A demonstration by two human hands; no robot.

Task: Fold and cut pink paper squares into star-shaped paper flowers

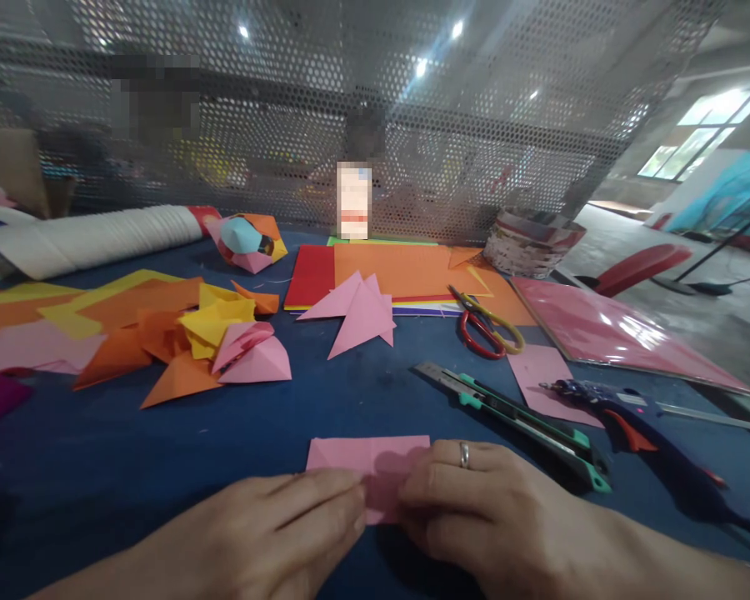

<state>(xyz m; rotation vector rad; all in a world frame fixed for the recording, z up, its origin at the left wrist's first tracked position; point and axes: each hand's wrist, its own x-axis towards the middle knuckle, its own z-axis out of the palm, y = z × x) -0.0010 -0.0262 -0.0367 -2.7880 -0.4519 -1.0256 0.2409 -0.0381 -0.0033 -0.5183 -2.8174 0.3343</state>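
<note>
Right now my left hand (pixel 275 529) lies over the near left part of a flat, folded rectangle of pink paper (pixel 384 479), fingers together; my right hand (pixel 481 500), wearing a silver-coloured ring (pixel 464 455), curls its fingers at the right end; the paper sits close before me on the dark blue surface (pixel 350 400); whether either grip pinches it or only presses down, I cannot tell. Just beyond my right hand lies a black-and-green utility knife (pixel 518 423), its tip pointing away to the left; farther right rests a dark blue glue gun (pixel 622 403) with a red trigger; pointed, folded pink paper pieces (pixel 366 317) lie ahead, partly over a stack of coloured sheets (pixel 400 262).
</note>
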